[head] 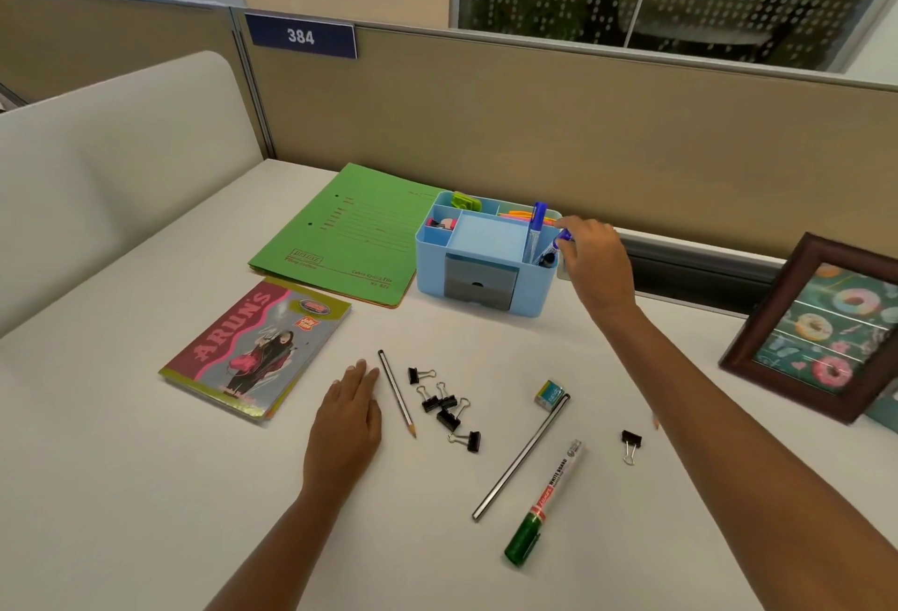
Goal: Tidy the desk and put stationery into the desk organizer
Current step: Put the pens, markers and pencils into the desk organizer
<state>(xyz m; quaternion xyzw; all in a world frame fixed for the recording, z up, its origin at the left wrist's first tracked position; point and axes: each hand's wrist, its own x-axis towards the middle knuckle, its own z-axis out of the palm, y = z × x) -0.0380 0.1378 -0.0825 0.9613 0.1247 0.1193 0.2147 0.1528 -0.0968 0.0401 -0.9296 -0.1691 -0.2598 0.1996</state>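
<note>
A light blue desk organizer stands at the back of the desk with a blue marker upright in its right compartment. My right hand holds a second blue marker by its cap, tip down inside that compartment. My left hand rests flat on the desk, fingers straight, beside a pencil. Several black binder clips lie right of the pencil, and one more binder clip lies near my right forearm. A longer grey pencil, a small eraser and a green whiteboard marker lie at front centre.
A green folder lies left of the organizer, and a notebook lies in front of it. A framed doughnut picture leans at the right edge. A beige partition wall runs behind the desk.
</note>
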